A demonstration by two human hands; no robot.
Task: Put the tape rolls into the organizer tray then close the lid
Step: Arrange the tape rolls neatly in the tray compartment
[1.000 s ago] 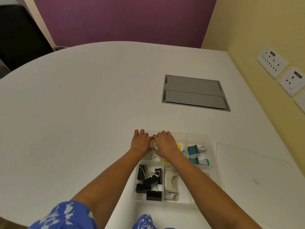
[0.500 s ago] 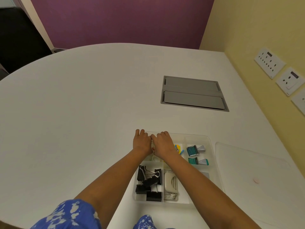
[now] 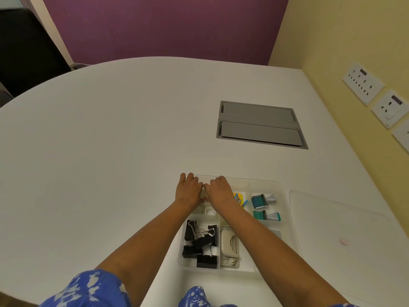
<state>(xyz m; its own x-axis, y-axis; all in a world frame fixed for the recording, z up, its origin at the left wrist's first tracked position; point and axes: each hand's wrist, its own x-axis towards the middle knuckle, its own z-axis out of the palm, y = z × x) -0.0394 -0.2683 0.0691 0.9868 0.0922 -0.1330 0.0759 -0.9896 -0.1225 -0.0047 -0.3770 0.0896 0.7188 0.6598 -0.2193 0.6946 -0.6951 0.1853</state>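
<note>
Both hands, left (image 3: 189, 189) and right (image 3: 218, 191), are resting palm-down over the tray's (image 3: 285, 196) far-left compartment. Their grip is hidden. The lid (image 3: 345, 227) is lying beside it.

Evenly and softly lit, moderately bright, from overhead by the look of it. Faint, diffuse shadows only beneath the forearms and beside the clear plastic organizer tray (image 3: 285, 196). No harsh glare on the matte white rounded table (image 3: 110, 151). Strong wide-angle bending at the edges, curving the white wall sockets (image 3: 363, 83). Slightly soft throughout; tray contents under the hands too blurred to resolve.
</note>
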